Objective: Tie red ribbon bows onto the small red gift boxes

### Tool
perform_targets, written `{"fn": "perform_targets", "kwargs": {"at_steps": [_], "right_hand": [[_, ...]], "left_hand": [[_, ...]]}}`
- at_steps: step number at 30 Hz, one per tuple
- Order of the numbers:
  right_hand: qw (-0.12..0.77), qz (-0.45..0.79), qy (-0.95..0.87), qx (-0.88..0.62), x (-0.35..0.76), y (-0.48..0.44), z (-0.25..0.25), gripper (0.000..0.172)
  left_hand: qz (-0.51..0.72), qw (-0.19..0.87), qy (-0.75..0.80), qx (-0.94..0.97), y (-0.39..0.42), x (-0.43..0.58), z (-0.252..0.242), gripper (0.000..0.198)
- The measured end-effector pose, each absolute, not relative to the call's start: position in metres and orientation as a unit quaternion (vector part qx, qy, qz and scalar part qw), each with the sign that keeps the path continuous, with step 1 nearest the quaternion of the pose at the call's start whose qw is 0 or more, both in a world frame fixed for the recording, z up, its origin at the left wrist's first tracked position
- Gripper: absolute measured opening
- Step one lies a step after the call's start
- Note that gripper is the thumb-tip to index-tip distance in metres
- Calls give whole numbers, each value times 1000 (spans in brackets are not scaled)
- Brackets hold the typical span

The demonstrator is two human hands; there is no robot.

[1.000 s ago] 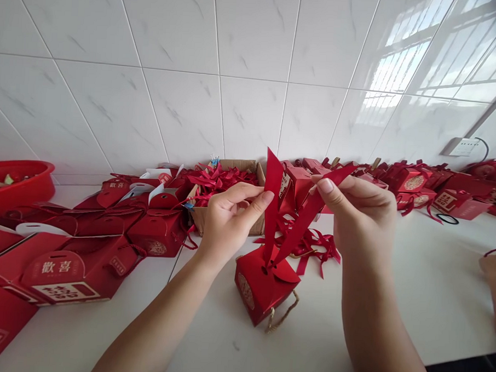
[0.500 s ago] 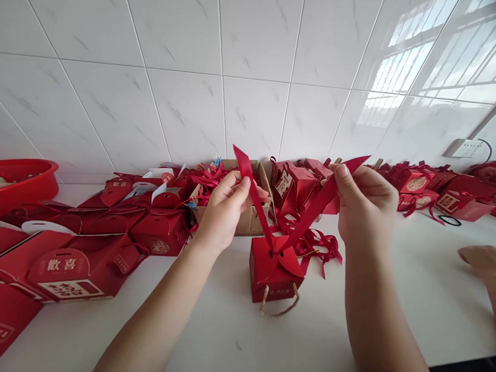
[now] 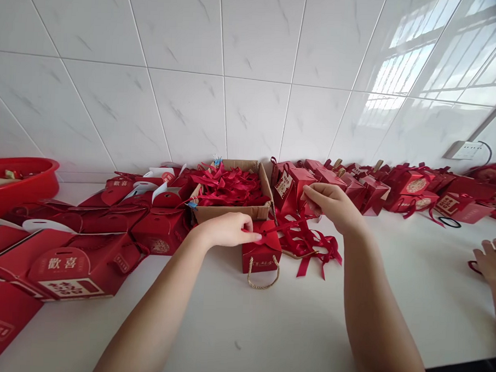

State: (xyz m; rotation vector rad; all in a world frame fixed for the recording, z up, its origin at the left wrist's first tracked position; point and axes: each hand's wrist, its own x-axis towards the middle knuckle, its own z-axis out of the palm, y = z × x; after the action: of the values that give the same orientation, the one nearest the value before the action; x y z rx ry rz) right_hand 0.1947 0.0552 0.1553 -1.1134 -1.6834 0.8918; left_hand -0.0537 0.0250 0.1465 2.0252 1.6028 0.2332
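Note:
A small red gift box with a twisted rope handle stands on the white counter. My left hand is over its top left side, thumb and fingers closed at the ribbon by the lid flaps; part of the grip is hidden. From the lid a red ribbon stretches right to my right hand, whose fingertips are pinched on its end. Just behind the box is a cardboard carton filled with red ribbons. Loose ribbons lie right of the box.
Red boxes are crowded along the left, near a red basin. More red boxes line the tiled wall at right, with a black ring in front. Another person's hand rests at the right edge.
Both hands have come down from holding the ribbon ends up in a V. The gift box has shifted left and back toward the carton. The other person's hand has changed pose.

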Motion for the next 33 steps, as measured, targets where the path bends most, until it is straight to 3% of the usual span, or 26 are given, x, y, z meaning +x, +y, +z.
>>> {"fn": "perform_targets", "kwargs": {"at_steps": [5, 12, 20, 33], "right_hand": [[365, 302, -728, -495, 194, 56, 154, 39], [267, 259, -788, -490, 188, 73, 131, 36], [329, 178, -794, -479, 178, 49, 66, 33], [379, 166, -766, -493, 179, 35, 34, 40]], "left_hand": [[34, 212, 621, 754, 29, -50, 140, 45], [0, 235, 579, 781, 34, -47, 136, 40], [211, 273, 530, 775, 10, -51, 102, 34], [239, 300, 518, 765, 6, -44, 92, 18]]}}
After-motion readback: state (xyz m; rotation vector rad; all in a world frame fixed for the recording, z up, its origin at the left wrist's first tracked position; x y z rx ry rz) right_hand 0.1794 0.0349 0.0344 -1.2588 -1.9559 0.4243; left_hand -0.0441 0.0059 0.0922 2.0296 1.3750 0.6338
